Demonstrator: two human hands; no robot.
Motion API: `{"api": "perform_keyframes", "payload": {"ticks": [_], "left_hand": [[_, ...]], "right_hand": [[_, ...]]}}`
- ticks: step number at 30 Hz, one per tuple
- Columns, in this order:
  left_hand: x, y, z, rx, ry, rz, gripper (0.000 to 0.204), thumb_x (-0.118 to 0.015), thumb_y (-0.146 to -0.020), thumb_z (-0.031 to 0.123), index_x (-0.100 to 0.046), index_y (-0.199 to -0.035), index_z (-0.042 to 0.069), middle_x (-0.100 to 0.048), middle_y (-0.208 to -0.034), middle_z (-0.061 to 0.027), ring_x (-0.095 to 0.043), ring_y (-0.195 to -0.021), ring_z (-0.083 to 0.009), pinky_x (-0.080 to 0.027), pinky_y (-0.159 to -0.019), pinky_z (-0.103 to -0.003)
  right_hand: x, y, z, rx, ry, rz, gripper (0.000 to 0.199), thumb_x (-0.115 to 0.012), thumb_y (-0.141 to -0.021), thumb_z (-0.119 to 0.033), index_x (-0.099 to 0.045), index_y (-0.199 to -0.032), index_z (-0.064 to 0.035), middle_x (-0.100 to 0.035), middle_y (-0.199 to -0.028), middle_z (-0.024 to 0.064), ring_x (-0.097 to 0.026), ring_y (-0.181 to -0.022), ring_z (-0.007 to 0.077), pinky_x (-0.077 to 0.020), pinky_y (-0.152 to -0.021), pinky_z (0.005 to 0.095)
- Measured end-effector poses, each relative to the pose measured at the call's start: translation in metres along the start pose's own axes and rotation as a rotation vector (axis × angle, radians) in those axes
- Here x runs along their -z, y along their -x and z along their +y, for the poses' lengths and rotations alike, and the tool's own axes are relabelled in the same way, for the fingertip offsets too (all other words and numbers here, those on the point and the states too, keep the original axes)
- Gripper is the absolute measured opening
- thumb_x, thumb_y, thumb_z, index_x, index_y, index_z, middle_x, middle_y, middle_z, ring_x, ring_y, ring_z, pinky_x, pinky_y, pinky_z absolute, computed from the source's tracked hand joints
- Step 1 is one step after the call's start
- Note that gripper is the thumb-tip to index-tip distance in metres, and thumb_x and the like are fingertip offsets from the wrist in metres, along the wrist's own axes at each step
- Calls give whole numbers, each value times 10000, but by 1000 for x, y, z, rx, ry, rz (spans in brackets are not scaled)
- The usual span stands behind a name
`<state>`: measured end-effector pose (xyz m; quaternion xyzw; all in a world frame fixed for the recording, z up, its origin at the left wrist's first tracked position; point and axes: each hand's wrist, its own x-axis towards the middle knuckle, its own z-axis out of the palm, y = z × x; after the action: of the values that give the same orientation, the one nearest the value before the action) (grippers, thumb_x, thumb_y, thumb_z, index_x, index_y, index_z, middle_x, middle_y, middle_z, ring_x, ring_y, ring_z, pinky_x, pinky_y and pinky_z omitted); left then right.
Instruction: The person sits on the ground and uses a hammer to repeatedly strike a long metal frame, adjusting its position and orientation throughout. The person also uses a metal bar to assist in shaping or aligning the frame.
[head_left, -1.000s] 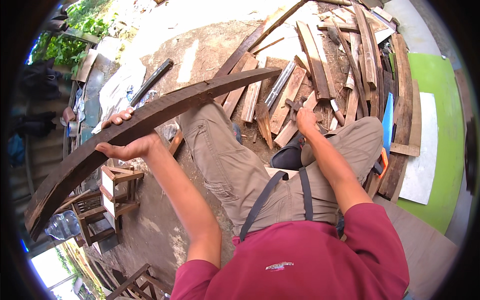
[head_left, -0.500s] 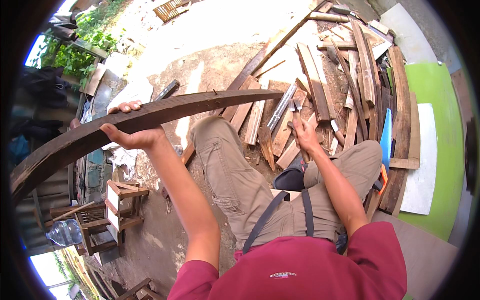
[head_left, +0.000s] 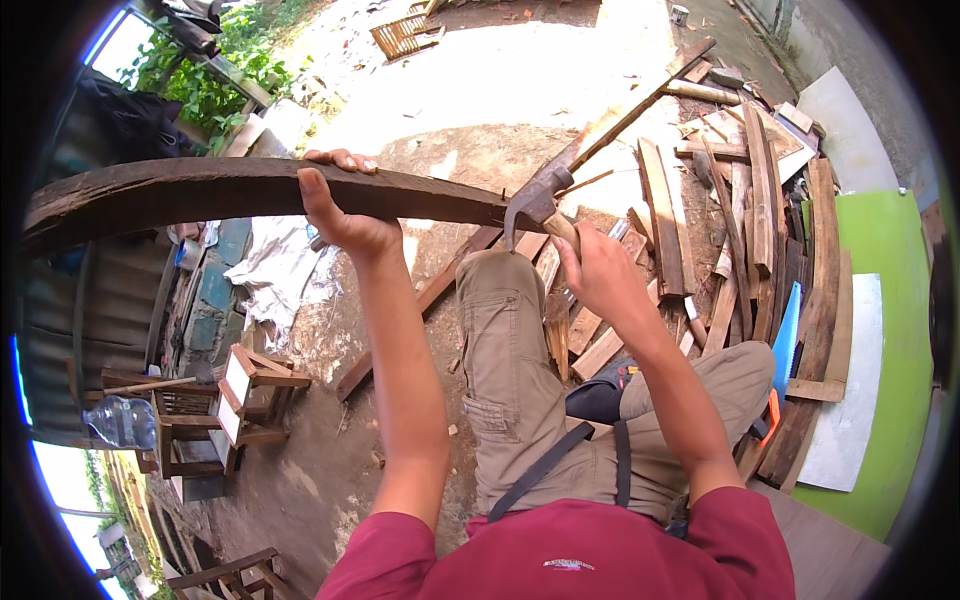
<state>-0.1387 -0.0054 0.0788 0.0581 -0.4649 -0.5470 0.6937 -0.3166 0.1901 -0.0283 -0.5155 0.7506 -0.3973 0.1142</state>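
I see a long dark plank (head_left: 220,190). It is old and worn. It stretches from far out on the left side across to the middle, up off the ground. One end of it meets the hammer (head_left: 535,205).

My left hand (head_left: 335,205) grips the plank near its middle. The fingers curl over the top edge and the thumb presses on the near side. I think it is held this way so the plank stays steady and does not swing.

My right hand (head_left: 600,275) is wrapped tight around the hammer handle. The hammer head sits just right of the left hand, at the plank's end. The claw end seems to bite at the wood there, maybe at a nail, but it is too small for me to tell. The hand grips close to the head, which I think gives more care than force.

Under both hands are my knees in tan trousers (head_left: 520,390). Past the right hand lies a pile of wood scraps (head_left: 740,210) on the dirt. A blue saw (head_left: 785,340) lies further right, beside a green mat (head_left: 885,330). Below the left hand stand small wooden stools (head_left: 245,400) and a water bottle (head_left: 122,422).
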Motion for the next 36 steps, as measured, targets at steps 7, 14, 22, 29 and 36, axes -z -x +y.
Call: {"api": "perform_keyframes", "payload": {"ticks": [7, 14, 22, 29, 36], "left_hand": [[-1, 24, 8, -50, -28, -40, 564, -624, -878, 640, -582, -1070, 111, -525, -825, -39, -539, -759, -188, -425, -767, -352], [-12, 18, 2, -41, 8, -138, 568, -643, -875, 625, -562, -1062, 95, -522, -838, -50, -537, -769, -198, -428, -770, -367], [-19, -24, -18, 41, 112, -412, 604, -628, -887, 639, -517, -1095, 84, -519, -859, -77, -538, -789, -220, -421, -794, -385], [-55, -37, -16, 25, 135, -219, 400, -693, -909, 380, -559, -1032, 24, -556, -785, -99, -559, -728, -186, -475, -681, -343], [-110, -55, 12, 76, 53, -346, 408, -627, -961, 404, -580, -1001, 1, -549, -789, -111, -546, -719, -204, -459, -686, -331]], "right_hand": [[6, -11, 10, -45, -18, 126, 350, -588, -1018, -291, -569, -1019, 59, -666, -844, 298, -659, -813, 492, -508, -703, 554], [-3, 22, 14, -191, -398, 70, 375, -637, -1003, -306, -599, -1093, 56, -660, -783, 221, -677, -691, 312, -497, -634, 432], [-12, 41, 29, 71, -644, 236, 371, -625, -1034, -294, -542, -1213, 20, -561, -721, -9, -477, -621, 73, -389, -548, 265], [-2, 91, 63, -136, -437, 221, 386, -582, -1045, -352, -619, -1168, 11, -663, -853, 150, -610, -750, 204, -489, -696, 366], [0, 215, 164, -483, -547, 352, 343, -568, -1055, -385, -587, -1102, -45, -495, -661, -35, -452, -560, 45, -339, -488, 219]]}}
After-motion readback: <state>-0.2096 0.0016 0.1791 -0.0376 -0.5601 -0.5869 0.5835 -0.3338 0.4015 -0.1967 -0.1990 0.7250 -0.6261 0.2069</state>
